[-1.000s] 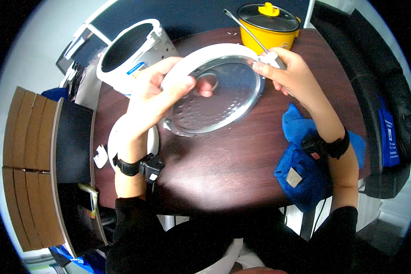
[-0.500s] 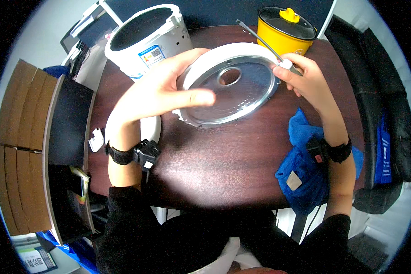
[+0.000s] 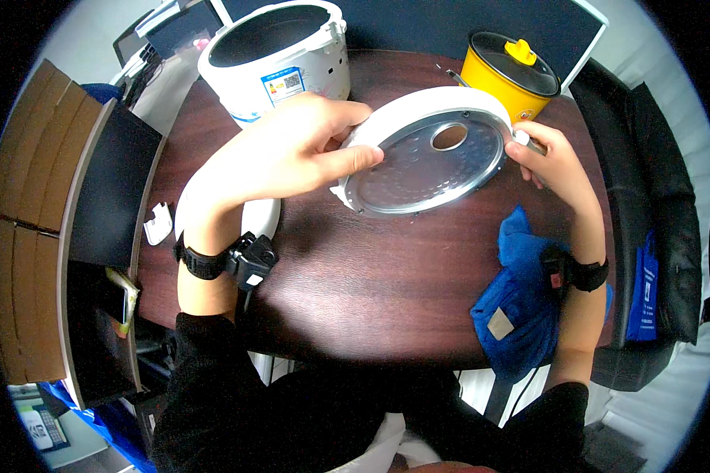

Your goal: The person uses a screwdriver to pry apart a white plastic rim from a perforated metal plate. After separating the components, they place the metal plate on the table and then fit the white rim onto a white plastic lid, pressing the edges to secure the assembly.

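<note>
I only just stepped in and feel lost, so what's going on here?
A person's left hand grips a white round lid, tilted above the table with its metal inner side showing. The right hand holds a slim tool at the lid's right edge. Farther back stand an open white pot-shaped body on the left and a covered yellow pot on the right.

1 fisheye view looks down and forward from the person's head, near the table (image 3: 371, 292), with the left hand (image 3: 315, 146) and right hand (image 3: 551, 156) in its upper half.
</note>
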A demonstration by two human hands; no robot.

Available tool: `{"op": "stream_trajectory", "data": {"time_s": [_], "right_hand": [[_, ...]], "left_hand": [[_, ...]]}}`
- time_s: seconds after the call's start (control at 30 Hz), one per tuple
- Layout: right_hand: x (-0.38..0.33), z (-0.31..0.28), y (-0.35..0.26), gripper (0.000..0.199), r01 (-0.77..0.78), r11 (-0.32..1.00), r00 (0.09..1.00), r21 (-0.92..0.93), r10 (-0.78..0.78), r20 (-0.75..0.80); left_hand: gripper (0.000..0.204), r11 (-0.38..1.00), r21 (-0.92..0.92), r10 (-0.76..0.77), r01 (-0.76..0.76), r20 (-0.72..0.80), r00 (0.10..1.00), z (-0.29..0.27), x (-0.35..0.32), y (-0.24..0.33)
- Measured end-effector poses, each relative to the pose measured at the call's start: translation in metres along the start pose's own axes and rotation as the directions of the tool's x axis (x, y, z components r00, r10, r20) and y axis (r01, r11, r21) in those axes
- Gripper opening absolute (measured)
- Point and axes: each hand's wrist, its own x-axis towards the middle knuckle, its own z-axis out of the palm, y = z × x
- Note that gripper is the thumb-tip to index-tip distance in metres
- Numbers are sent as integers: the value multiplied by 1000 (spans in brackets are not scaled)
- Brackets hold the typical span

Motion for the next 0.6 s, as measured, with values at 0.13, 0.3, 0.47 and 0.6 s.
{"op": "stream_trajectory", "data": {"time_s": [0.13, 0.3, 0.47, 0.6], "right_hand": [[-1, -4, 3, 30, 20, 1000, 999, -5, -20, 27], [-5, -10, 0, 25, -24, 999, 998, -22, 26, 60], [-12, -12, -14, 22, -79, 991, 985, -110, 95, 146], [-12, -14, -16, 22, -122, 976, 957, -179, 163, 240]], "left_hand": [[26, 991, 94, 93, -92, 0, 996, 1, -3, 4], [30, 998, 30, 50, -48, -72, 996, 5, 2, 4], [30, 996, 45, 80, -74, -154, 985, 9, 4, 4], [30, 984, 59, 180, -170, -244, 953, 14, 7, 2]]}}
